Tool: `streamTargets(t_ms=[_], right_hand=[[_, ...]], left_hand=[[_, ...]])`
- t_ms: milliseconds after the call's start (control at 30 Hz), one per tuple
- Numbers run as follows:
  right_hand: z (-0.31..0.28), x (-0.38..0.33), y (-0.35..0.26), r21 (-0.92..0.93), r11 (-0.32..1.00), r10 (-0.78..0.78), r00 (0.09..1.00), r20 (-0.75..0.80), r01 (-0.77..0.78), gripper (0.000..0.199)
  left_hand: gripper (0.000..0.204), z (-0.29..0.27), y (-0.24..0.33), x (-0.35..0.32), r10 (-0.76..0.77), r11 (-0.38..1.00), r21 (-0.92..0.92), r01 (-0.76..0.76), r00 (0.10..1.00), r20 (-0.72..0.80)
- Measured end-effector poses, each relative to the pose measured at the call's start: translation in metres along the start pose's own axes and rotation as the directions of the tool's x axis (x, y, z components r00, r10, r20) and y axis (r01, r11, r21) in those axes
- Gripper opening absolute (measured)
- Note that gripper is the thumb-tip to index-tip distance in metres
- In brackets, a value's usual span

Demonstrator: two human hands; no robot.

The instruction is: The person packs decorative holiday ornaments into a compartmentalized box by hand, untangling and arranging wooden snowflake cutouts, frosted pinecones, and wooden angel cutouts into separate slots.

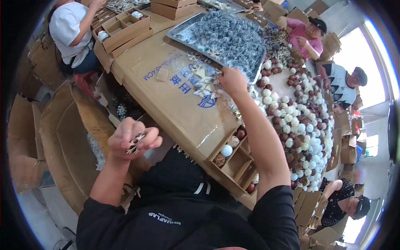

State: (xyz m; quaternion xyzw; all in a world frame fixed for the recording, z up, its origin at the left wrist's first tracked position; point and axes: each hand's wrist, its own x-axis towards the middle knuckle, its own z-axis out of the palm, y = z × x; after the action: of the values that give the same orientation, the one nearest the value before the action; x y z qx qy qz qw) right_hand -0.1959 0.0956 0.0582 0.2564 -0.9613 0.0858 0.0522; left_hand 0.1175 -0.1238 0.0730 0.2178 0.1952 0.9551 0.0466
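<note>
My left hand is raised over the near left edge of the cardboard-covered table, its fingers curled around a small wooden snowflake. Out across the table, my right hand is closed beside a loose heap of pale snowflake and star cut-outs. Its fingertips are mostly hidden, and I cannot make out what they grip. Under my right forearm lies a cardboard box with compartments; some hold brown, white and woven balls.
A metal tray heaped with frosted pine cones lies beyond my right hand. Many brown and white balls cover the table's right side. Divided boxes stand far left. An open carton is at my left. Several people sit around the table.
</note>
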Motion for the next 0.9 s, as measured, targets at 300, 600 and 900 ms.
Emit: streamTargets(t_ms=[300,600,900], right_hand=[[-0.043,-0.008,0.009,0.52,0.852,0.0,0.993,-0.118,0.062,0.025],[0.027,0.003,0.028,0.066,0.997,0.048,0.997,-0.053,-0.044,0.027],[-0.055,0.001,0.015,0.868,0.465,0.21,0.974,0.085,-0.176,0.031]], left_hand=[[0.004,0.005,-0.006,0.03,-0.065,0.996,-0.048,0.076,0.977,0.203],[0.059,0.006,-0.028,0.039,-0.052,0.968,-0.19,0.161,0.876,0.48],[0.099,0.014,-0.022,-0.013,0.07,0.996,-0.073,-0.058,0.982,0.177]])
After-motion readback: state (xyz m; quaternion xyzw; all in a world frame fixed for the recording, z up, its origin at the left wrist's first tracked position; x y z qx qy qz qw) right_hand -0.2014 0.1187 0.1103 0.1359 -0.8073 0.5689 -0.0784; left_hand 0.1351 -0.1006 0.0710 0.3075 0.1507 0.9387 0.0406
